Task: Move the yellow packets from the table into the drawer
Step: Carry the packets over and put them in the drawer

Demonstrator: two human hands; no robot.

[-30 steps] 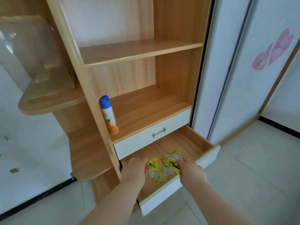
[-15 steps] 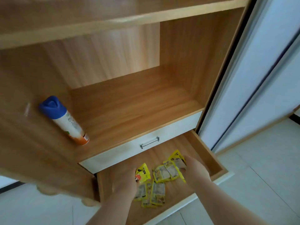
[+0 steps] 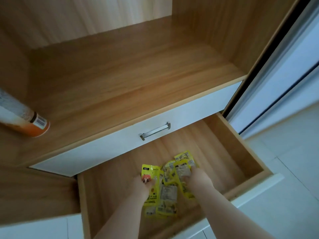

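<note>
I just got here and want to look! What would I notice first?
The bright yellow packets heaped in the open wooden drawer at the bottom, with the left hand and the right hand touching the pile. After that, the orange-bottomed spray can on the shelf at the far left.

The left hand (image 3: 140,185) and the right hand (image 3: 198,179) are bare, as are both slim forearms along all their visible length.

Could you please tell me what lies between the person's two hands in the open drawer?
The head view shows yellow packets piled between the left hand and right hand.
</note>
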